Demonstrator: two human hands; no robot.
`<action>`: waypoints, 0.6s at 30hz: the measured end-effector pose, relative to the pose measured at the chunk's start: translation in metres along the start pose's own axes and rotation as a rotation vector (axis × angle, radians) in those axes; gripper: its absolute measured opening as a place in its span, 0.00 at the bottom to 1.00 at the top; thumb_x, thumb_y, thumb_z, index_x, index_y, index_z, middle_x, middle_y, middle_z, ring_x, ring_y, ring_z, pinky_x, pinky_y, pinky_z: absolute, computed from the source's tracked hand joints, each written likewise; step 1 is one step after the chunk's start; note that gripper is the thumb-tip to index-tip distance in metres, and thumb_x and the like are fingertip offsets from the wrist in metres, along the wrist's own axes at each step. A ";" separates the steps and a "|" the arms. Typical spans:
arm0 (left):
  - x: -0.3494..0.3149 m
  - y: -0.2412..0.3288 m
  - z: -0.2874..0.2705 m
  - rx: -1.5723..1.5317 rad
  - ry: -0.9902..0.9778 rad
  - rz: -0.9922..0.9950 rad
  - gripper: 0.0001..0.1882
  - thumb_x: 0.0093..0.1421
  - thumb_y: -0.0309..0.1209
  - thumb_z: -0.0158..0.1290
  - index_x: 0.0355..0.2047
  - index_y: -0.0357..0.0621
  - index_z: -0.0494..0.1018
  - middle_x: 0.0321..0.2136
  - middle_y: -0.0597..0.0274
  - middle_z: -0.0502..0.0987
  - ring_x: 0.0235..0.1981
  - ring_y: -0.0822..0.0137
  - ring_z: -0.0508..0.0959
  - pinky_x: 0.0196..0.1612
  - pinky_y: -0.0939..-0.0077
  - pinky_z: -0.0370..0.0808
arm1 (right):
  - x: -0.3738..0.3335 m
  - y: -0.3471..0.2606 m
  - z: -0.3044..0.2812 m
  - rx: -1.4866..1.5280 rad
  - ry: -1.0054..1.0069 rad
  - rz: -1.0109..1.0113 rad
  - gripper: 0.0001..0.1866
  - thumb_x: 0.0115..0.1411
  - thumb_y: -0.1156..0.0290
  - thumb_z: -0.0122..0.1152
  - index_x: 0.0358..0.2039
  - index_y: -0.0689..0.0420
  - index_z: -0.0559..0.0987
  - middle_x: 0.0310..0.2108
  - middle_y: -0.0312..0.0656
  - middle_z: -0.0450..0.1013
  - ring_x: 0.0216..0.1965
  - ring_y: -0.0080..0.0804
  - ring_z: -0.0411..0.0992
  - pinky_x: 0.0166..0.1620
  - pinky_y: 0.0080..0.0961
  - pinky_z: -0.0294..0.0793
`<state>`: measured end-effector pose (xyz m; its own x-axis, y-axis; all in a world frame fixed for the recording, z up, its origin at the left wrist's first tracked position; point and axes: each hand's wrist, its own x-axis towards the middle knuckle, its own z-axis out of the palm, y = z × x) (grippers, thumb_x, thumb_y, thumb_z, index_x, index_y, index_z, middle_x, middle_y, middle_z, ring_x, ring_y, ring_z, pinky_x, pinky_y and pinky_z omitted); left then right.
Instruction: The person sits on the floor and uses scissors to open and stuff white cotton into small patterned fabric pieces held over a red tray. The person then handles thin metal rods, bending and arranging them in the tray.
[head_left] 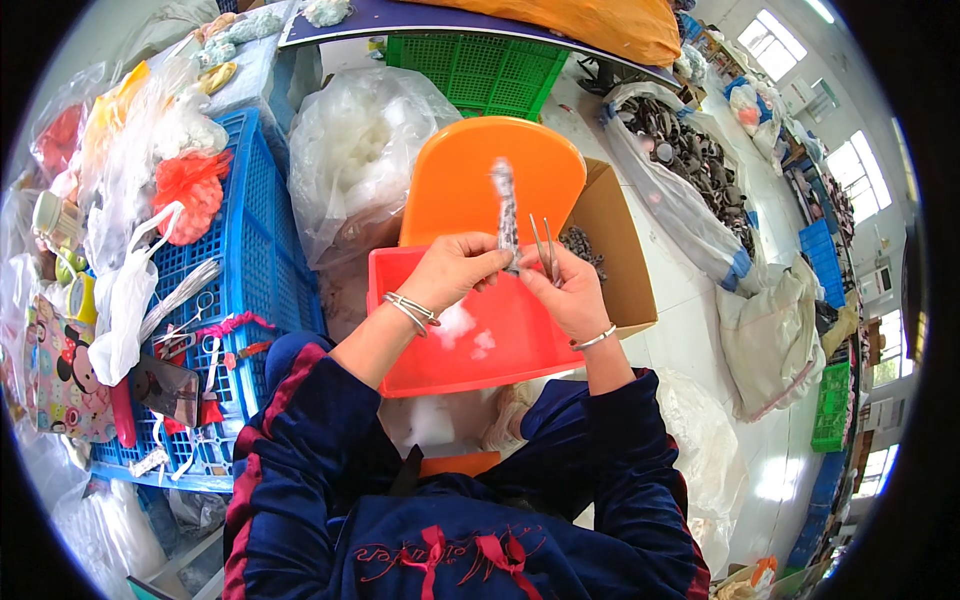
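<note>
My left hand (460, 272) is closed, with thumb and fingers pinching the lower end of a narrow, grey spotted fabric tube (507, 215) that stands upright. Its top end is blurred. My right hand (567, 292) is closed around metal tweezers (547, 245), their tips pointing up and apart, and its thumb reaches the tube's base beside my left fingertips. Whether the right fingers also grip the tube I cannot tell. Below both hands sits a red plastic bin (420, 365) with tufts of white stuffing (455, 325) in it.
An orange chair (450, 170) stands just beyond the bin. To its right, a cardboard box (625, 250) holds grey pieces. Bagged white stuffing (370, 140) is at the left, near a blue crate (265, 240) topped with bags, scissors and a phone. A sack of dark pieces (680, 150) lies right.
</note>
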<state>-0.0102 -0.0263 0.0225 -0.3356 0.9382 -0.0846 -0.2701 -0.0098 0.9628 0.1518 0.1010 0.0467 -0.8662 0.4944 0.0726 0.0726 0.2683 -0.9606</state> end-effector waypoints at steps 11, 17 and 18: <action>-0.001 0.000 0.005 0.066 -0.032 -0.006 0.08 0.59 0.32 0.58 0.31 0.41 0.77 0.24 0.70 0.76 0.24 0.80 0.73 0.29 0.84 0.71 | 0.001 0.003 0.003 0.060 0.028 0.014 0.09 0.59 0.74 0.62 0.38 0.59 0.73 0.30 0.29 0.70 0.31 0.12 0.65 0.35 0.13 0.66; -0.003 0.014 -0.004 -0.015 0.061 0.065 0.10 0.60 0.29 0.54 0.39 0.38 0.78 0.33 0.62 0.81 0.32 0.74 0.80 0.35 0.82 0.75 | 0.000 -0.006 -0.018 0.055 -0.064 0.104 0.07 0.62 0.71 0.56 0.37 0.61 0.73 0.27 0.32 0.70 0.29 0.14 0.66 0.33 0.14 0.66; -0.005 0.020 -0.004 -0.035 0.076 0.061 0.10 0.60 0.28 0.54 0.40 0.37 0.77 0.34 0.62 0.81 0.33 0.74 0.81 0.35 0.82 0.76 | -0.001 -0.003 -0.021 -0.019 -0.072 0.058 0.07 0.63 0.71 0.56 0.37 0.62 0.73 0.27 0.32 0.70 0.29 0.15 0.66 0.33 0.15 0.66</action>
<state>-0.0173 -0.0323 0.0416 -0.4197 0.9064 -0.0472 -0.2780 -0.0789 0.9573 0.1630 0.1168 0.0548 -0.8936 0.4489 -0.0034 0.1325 0.2565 -0.9574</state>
